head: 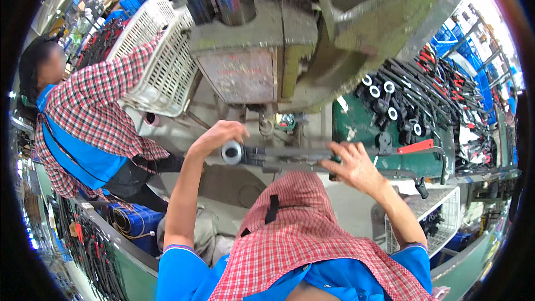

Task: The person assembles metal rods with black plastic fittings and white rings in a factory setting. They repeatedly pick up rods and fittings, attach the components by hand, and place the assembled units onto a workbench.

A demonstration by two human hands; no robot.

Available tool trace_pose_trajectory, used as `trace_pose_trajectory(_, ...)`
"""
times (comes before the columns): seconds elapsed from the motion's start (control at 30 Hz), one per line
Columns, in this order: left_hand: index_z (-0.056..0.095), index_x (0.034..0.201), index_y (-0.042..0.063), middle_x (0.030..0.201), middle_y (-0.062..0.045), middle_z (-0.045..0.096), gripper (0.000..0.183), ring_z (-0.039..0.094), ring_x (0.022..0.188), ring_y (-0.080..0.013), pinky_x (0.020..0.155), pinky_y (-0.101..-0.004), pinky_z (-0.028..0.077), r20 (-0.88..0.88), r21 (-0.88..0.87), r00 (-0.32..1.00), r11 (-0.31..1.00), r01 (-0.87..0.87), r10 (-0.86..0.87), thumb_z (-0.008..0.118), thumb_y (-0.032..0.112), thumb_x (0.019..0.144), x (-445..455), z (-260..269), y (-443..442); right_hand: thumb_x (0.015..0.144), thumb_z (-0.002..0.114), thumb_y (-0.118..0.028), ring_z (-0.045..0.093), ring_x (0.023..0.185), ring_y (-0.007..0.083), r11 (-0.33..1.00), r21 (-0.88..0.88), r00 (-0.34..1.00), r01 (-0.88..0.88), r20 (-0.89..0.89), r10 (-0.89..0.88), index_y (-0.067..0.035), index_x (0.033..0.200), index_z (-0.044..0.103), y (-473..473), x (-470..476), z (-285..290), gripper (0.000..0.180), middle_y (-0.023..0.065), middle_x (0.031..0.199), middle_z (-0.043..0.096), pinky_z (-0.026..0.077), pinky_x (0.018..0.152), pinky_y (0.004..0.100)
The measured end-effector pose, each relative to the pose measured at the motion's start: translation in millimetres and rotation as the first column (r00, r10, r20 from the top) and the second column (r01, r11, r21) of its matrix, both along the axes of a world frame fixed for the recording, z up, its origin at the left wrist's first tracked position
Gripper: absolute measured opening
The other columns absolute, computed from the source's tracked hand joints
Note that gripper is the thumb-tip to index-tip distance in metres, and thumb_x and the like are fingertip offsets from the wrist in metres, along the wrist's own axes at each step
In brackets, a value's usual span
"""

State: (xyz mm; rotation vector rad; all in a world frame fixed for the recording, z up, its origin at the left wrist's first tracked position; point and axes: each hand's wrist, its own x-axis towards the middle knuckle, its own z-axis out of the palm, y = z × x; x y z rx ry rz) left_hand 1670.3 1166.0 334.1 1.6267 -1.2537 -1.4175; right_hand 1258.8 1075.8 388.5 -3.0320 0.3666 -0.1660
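Note:
A dark metal tube assembly lies crosswise before me, with a black and white wheel-like end at its left. My left hand is bent above that round end; its fingertips are partly hidden, and whether they grip it cannot be told. My right hand is on the tubes near their middle, thumb and fingers spread around them. Past that hand, the assembly carries a red lever, a curved tube end and a black tip.
A large worn machine stands ahead. A green table at right bears piled dark tubes and black round parts with white rings. At left, a person reaches to a white plastic crate. Another white crate sits lower right.

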Motion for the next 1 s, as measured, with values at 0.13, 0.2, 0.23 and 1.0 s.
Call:
trace_pose_trajectory(0.13,0.067,0.088,0.001,0.087,-0.006,0.07,0.022,0.064,0.081,-0.0137,0.07,-0.0265,0.051,0.541,0.117,0.82,0.949,-0.292,0.186,0.061,0.021,0.093,2.9,21.5,-85.3,0.069,0.07,-0.024,0.053,0.111,0.0287,0.98,-0.087,0.983,-0.181,0.002,0.182,-0.02,0.114,0.068,-10.9,18.5,-19.1,0.046,0.0099,0.131,0.053,0.042,0.084,0.0438)
trace_pose_trajectory(0.2,0.067,0.088,0.001,0.086,-0.006,0.069,0.021,0.064,0.08,-0.0138,0.069,-0.0268,0.051,0.536,0.213,0.826,0.919,-0.331,0.174,0.061,0.021,0.093,22.3,-46.1,-102.1,0.068,0.07,-0.023,0.052,0.111,0.0295,0.979,-0.058,0.975,-0.194,-0.121,0.186,-0.024,0.118,0.068,-15.5,29.6,-18.4,0.05,0.0088,0.134,0.052,0.043,0.085,0.0449)
trace_pose_trajectory(0.23,0.067,0.088,0.001,0.086,-0.006,0.069,0.021,0.064,0.08,-0.0139,0.069,-0.0269,0.051,0.509,0.25,0.842,0.904,-0.346,0.182,0.061,0.021,0.093,33.8,-75.8,-108.8,0.069,0.07,-0.022,0.052,0.111,0.0286,0.979,-0.064,0.977,-0.195,-0.099,0.188,-0.025,0.118,0.068,-17.4,34.8,-14.0,0.05,0.0083,0.135,0.052,0.043,0.086,0.0449)
trace_pose_trajectory(1.0,0.067,0.091,0.0,0.084,-0.007,0.068,0.018,0.062,0.072,-0.0154,0.066,-0.0299,0.051,-0.18,0.215,0.745,0.764,-0.608,0.643,0.061,0.017,0.093,49.0,-159.3,-197.1,0.069,0.076,-0.021,0.049,0.111,0.0277,0.979,0.189,0.959,-0.071,-0.257,0.119,-0.023,0.118,0.068,-19.4,53.7,-61.4,0.05,0.0068,0.136,0.047,0.04,0.091,0.0432)
